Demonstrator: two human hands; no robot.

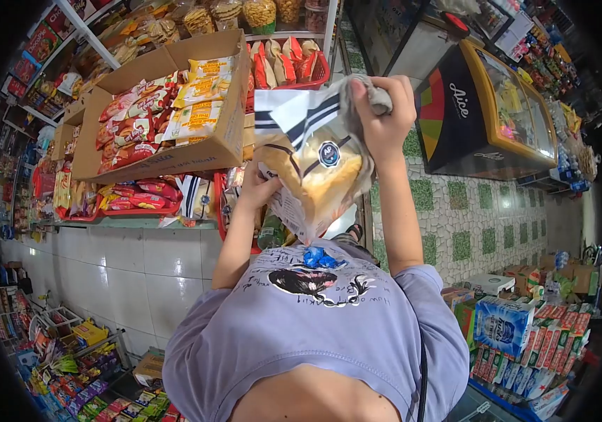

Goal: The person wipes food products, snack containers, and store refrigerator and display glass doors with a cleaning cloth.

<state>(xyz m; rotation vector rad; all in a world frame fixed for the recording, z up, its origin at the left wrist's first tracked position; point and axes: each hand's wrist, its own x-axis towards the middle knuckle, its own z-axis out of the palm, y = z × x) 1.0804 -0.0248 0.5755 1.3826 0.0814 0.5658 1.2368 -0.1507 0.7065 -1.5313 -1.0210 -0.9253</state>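
Observation:
A clear plastic bag of bread (329, 181) with dark blue and white stripes and a round AP label is held up in front of my chest. My left hand (260, 186) grips its lower left side, thumb on the front of the wrapper. At the upper right edge of the bag, my right hand (387, 112) is closed around a grey cloth (373, 97), which lies against the wrapper. Part of the cloth runs down behind the bag's side.
Left of the bag, a cardboard box (206, 156) of red and yellow snack packs sits on a display. Behind it is a red basket (321, 76) of packets. A yellow and black Aice freezer (449, 116) stands to the right. Stacked toothpaste boxes (543, 341) are at lower right.

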